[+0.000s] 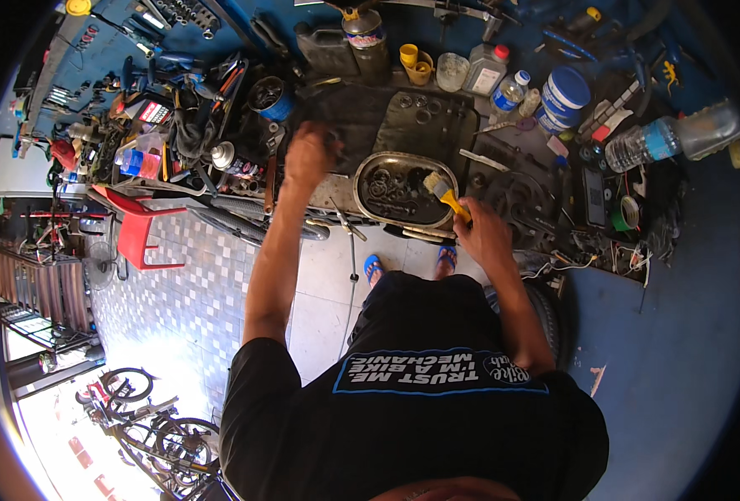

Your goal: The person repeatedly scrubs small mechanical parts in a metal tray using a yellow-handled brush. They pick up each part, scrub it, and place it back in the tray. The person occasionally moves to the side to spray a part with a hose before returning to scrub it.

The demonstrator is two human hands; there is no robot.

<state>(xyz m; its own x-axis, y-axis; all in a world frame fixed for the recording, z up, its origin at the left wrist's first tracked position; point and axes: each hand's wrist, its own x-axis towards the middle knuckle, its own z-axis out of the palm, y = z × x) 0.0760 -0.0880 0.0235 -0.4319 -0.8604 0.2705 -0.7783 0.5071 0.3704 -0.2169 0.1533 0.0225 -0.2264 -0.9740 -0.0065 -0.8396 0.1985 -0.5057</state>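
Observation:
My right hand is closed round the yellow handle of a paintbrush. Its pale bristles hang over the right end of an oval metal tray, which holds dark liquid and several small rings and parts. To the left of the tray, my left hand is above the front of the bench. Motion smears its fingers, so whether anything is between them cannot be made out. Small metal rings lie on a dark mat behind the tray.
A blue tin, a spray can and piled tools crowd the left. Along the back stand yellow cups, a red-capped bottle and a blue-and-white tub. A plastic bottle lies right. A red chair stands on the floor.

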